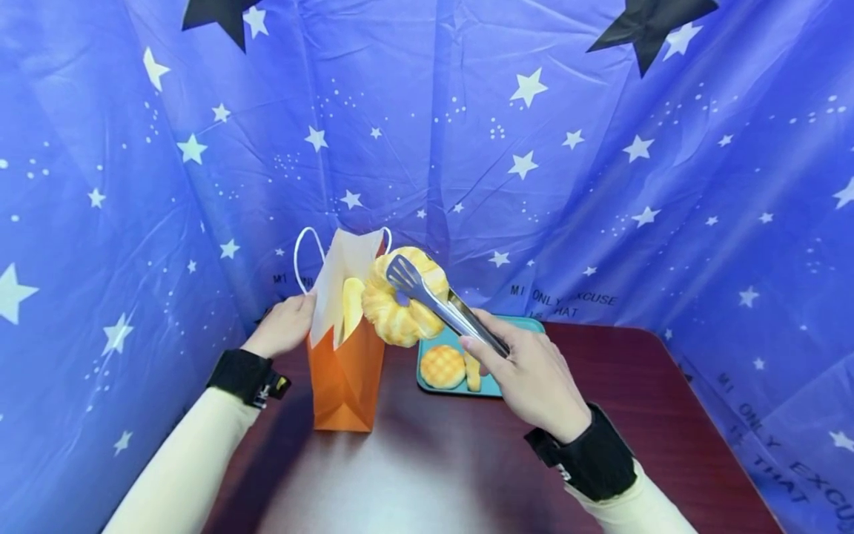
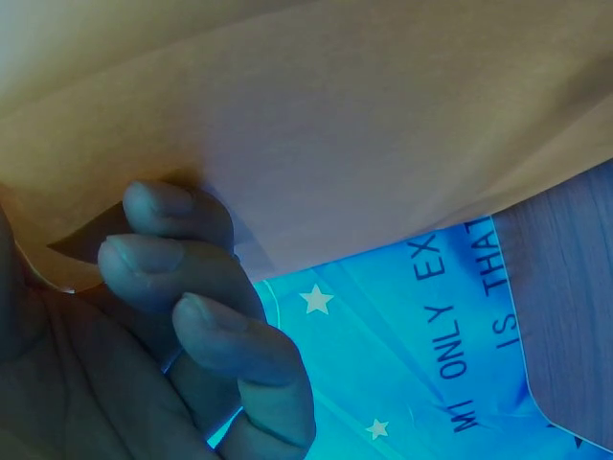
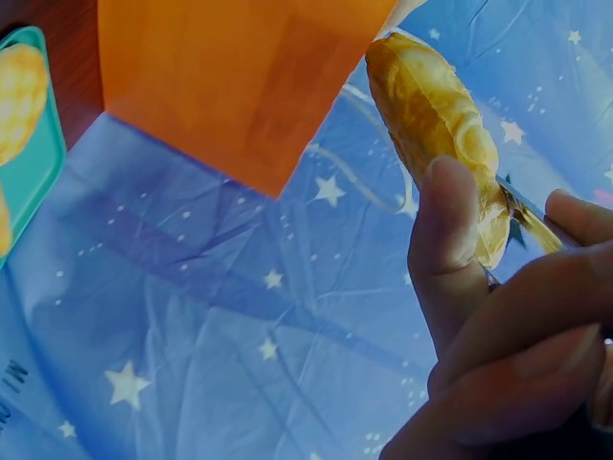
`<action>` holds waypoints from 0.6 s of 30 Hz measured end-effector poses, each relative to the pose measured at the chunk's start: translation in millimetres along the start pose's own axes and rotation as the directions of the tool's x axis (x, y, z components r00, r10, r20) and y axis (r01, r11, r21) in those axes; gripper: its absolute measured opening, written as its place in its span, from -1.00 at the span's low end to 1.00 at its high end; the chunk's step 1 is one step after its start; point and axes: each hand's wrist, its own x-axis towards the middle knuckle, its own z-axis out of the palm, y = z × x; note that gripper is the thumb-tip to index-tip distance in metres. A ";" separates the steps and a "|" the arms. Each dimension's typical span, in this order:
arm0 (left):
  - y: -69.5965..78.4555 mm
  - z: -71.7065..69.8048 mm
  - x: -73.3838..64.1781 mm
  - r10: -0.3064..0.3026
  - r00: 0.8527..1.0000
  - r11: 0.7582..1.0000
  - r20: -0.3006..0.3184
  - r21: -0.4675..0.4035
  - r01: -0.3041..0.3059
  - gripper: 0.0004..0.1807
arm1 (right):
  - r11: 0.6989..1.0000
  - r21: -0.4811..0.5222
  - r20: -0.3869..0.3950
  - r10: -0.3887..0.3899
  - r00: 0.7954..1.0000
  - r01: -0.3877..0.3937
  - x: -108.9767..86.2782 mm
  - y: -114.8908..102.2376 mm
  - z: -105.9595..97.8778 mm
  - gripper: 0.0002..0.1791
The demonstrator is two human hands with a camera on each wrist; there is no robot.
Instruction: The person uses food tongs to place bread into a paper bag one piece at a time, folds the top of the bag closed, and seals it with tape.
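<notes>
There are two hands (image 1: 283, 326), one bag (image 1: 345, 393), one tray (image 1: 490, 386), one pair of tongs (image 1: 460, 315), four visible breads (image 1: 442, 366)

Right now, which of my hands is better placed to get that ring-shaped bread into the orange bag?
Your right hand, most likely: it holds the tongs, which grip the ring-shaped bread near the open top of the orange bag. Your left hand is at the bag's rim, perhaps steadying it.

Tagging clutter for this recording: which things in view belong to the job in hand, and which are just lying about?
Job, apparently: right hand, tongs, ring-shaped bread, left hand, orange bag, yellow bread inside it; likely teal tray, round bread, smaller bread piece.

Just background: starry cloth, black stars, wristbands, red-brown table.
</notes>
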 end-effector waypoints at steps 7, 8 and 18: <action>4.2 -0.7 0.7 -0.020 1.000 1.000 -0.001 -0.015 0.020 -0.18 | 0.998 0.005 -0.011 -0.057 0.998 0.058 11.2 -17.4 7.2 -0.40; 4.5 -0.6 0.9 -0.018 1.000 1.000 -0.003 -0.015 0.018 -0.18 | 0.998 0.011 -0.007 -0.059 0.998 0.059 13.3 -19.5 8.8 -0.41; 1.5 -0.3 2.2 0.046 0.999 0.997 -0.021 0.056 -0.044 -0.29 | 0.999 0.016 0.003 -0.045 0.999 0.045 40.1 -36.9 29.3 -0.41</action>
